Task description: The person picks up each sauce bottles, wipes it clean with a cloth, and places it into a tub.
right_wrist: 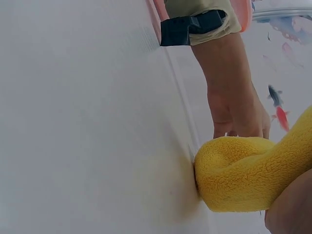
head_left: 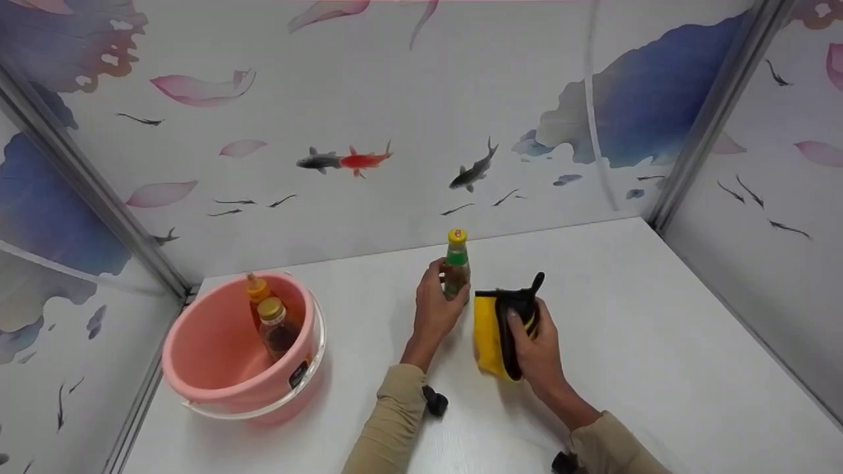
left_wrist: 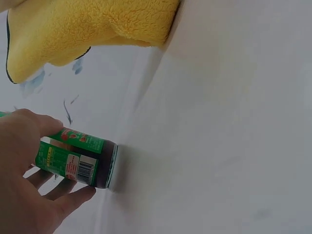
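My left hand [head_left: 436, 313] grips a glass bottle [head_left: 457, 258] with a yellow cap and green labels, thumb on one side and fingers on the other. Dark contents and a barcode show on the bottle [left_wrist: 80, 156] in the left wrist view. It is upright, its base at or just above the table; I cannot tell which. To its right, my right hand [head_left: 541, 352] holds a folded, fluffy yellow cloth [head_left: 489, 339] with black edging and a black part on top, thumb across the front. In the right wrist view, the cloth [right_wrist: 234, 170] hides the left hand's fingertips and the bottle.
At the left of the white table [head_left: 658, 342] stands a pink bucket [head_left: 188, 368] with a white handle. Inside it are a gold-capped bottle [head_left: 278, 336] of dark contents and a yellow-topped nozzle bottle [head_left: 255, 289]. A printed wall panel [head_left: 421, 118] rises behind the table.
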A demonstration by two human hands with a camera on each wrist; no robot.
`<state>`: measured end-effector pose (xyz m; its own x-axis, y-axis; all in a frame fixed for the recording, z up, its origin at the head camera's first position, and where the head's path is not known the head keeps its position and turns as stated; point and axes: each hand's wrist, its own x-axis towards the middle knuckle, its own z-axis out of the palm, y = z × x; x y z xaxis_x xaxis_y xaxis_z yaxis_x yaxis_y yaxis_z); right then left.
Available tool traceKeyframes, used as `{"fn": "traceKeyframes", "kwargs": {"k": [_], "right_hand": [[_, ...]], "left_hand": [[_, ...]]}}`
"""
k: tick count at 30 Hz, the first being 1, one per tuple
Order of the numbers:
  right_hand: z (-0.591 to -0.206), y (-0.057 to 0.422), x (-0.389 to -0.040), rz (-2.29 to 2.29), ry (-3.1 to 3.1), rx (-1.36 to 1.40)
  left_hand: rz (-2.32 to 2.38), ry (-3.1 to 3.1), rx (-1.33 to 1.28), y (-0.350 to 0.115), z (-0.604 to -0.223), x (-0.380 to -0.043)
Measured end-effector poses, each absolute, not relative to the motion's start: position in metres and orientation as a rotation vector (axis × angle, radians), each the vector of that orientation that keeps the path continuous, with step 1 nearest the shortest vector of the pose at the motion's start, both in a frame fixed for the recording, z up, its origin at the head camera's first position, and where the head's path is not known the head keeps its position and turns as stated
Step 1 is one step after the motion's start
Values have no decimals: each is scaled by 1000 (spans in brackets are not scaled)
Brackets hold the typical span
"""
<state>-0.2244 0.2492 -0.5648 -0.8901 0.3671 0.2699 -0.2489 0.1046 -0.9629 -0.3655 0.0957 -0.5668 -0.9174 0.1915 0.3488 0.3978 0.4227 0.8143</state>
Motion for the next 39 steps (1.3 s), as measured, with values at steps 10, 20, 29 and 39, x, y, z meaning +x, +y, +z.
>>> {"fn": "traceKeyframes", "kwargs": {"k": [10, 20, 29, 39], "right_hand": [[-567, 247, -226, 1844, -1936, -110], [-560, 240, -232, 1809, -1943, -96], [-560, 233, -240, 1777, -1875, -9], [-550, 216, -252, 1774, -1866, 119]], "left_hand": [[-1417, -2552, -524, 81, -562, -351], [-1344, -2537, -599, 54, -557, -331], [-1406, -2520, -658, 35, -550, -309], [-1598, -2510, -778, 20, -539, -279]]}}
